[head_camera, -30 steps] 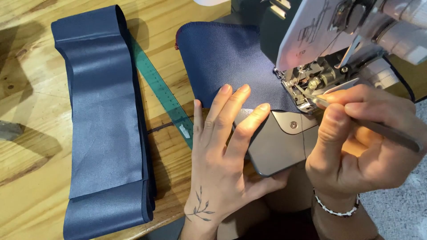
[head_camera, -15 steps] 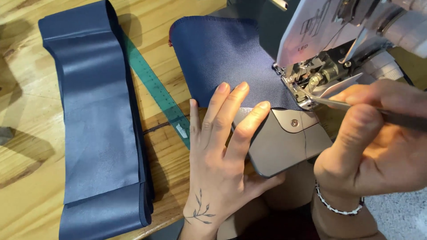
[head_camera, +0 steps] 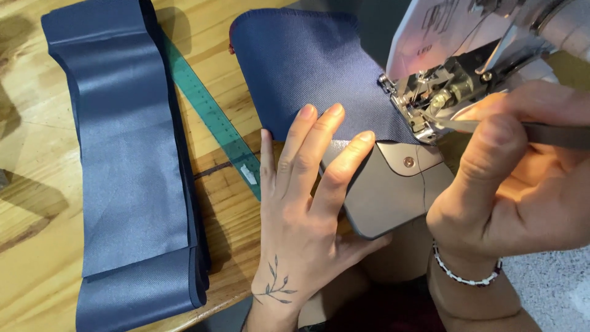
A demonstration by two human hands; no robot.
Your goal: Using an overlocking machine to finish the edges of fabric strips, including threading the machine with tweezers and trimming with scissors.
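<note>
The left hand (head_camera: pixel 301 215) lies flat, fingers (head_camera: pixel 319 132) spread, on the navy fabric piece (head_camera: pixel 307 67) and the sewing machine (head_camera: pixel 485 55) bed at the counter's (head_camera: pixel 31 184) right edge. The right hand (head_camera: pixel 516 190) has its fingers pinched on tweezers (head_camera: pixel 467 125) at the presser foot (head_camera: pixel 424 117).

Light wooden table (head_camera: pixel 37 184) with visible grain, soft shadows across it, grey speckled floor (head_camera: pixel 547 289) at right

Navy woven fabric piece (head_camera: pixel 307 67) lies flat, its corner seemingly under the presser foot (head_camera: pixel 424 120).
</note>
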